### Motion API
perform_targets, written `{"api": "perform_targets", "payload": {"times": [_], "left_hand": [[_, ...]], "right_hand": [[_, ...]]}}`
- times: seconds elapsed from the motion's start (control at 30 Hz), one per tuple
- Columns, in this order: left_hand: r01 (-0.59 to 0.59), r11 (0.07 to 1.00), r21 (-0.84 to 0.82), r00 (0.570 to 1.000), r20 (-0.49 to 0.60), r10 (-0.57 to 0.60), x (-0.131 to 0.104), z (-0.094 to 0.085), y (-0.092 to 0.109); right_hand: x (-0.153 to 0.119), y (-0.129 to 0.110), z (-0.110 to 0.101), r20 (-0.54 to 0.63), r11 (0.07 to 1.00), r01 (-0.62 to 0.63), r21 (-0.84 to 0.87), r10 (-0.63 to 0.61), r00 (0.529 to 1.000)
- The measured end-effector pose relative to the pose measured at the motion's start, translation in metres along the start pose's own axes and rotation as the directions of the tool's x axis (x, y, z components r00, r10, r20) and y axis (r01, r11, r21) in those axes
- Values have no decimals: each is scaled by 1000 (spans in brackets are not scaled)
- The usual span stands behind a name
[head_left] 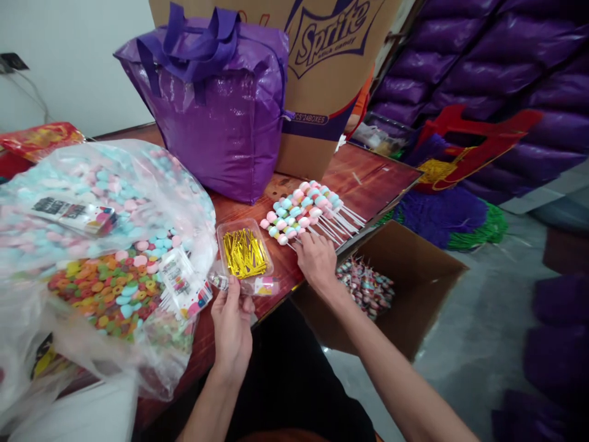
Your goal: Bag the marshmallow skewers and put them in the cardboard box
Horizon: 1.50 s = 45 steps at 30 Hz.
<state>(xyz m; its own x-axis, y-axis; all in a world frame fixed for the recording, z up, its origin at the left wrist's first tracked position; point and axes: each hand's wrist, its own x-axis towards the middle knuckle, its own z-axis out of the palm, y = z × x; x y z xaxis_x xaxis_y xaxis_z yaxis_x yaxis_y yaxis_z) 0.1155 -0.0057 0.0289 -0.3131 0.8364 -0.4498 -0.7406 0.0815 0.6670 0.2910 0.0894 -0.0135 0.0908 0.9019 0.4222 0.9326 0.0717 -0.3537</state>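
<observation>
My left hand (233, 325) pinches a small clear plastic wrapper (264, 286) with a colourful print, just in front of a clear tray (222, 245) of gold twist ties (246, 252). With bent fingers, my right hand (316, 261) touches the stick end of the nearest candy skewer (282, 239). Whether its fingertips grip the stick is hard to tell. A pile of pink, blue and white candy skewers (304, 205) lies beyond it, white sticks pointing right.
Bags of loose candies (108, 288) and wrapper packs (181, 279) cover the table's left. Behind stand a purple bag (221, 116) and a large carton (308, 147). Below the table's right edge, an open box (418, 288) holds wrapped skewers (368, 288).
</observation>
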Motion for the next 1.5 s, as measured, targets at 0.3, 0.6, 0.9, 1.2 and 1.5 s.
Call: {"api": "perform_targets", "payload": {"times": [0.3, 0.6, 0.9, 1.2, 1.5], "left_hand": [[-10, 993, -118, 997, -75, 1, 7, -6, 4], [-26, 995, -92, 995, -103, 16, 6, -7, 2], [-102, 995, -10, 994, -42, 102, 8, -10, 1], [-288, 931, 225, 956, 130, 265, 12, -21, -4], [-279, 952, 130, 960, 28, 277, 6, -18, -16]], "right_hand": [[-63, -19, -44, -100, 809, -43, 586, 124, 987], [-116, -22, -87, -106, 796, 160, 584, -121, 987], [-120, -5, -98, -47, 842, 197, 502, -201, 978], [-110, -5, -104, 135, 779, 130, 613, -265, 955], [-121, -26, -85, 129, 796, 101, 596, -219, 967]]}}
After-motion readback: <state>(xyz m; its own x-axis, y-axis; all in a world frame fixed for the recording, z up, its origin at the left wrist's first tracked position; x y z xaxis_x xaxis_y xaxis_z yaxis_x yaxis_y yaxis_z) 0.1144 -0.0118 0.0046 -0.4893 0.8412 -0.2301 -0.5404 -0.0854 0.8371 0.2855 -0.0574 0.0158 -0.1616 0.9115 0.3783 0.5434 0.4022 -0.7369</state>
